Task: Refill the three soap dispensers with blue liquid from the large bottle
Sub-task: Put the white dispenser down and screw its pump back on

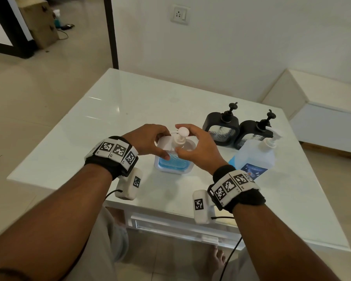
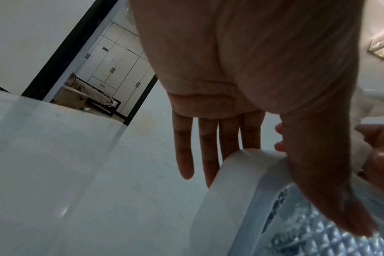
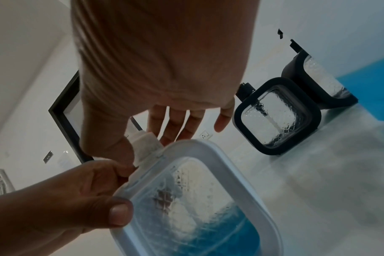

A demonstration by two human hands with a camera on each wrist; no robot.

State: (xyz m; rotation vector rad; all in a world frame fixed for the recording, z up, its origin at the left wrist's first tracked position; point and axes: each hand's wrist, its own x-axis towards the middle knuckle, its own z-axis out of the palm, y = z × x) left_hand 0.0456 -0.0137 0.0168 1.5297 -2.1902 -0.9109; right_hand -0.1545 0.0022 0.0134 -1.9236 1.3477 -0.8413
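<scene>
Directly ahead from my head view, the white dispenser (image 1: 173,157) stands upright between my hands; my left hand (image 1: 148,141) steadies its side, my right hand (image 1: 195,146) pinches the pump collar (image 1: 179,141). Two black dispensers (image 1: 221,126) and one large bottle (image 1: 255,157) sit right.

Left wrist: fingers (image 2: 206,147) straight behind the frame, thumb over its front.

Right wrist: thumb at the collar (image 3: 146,149), fingers loosely extended.
</scene>
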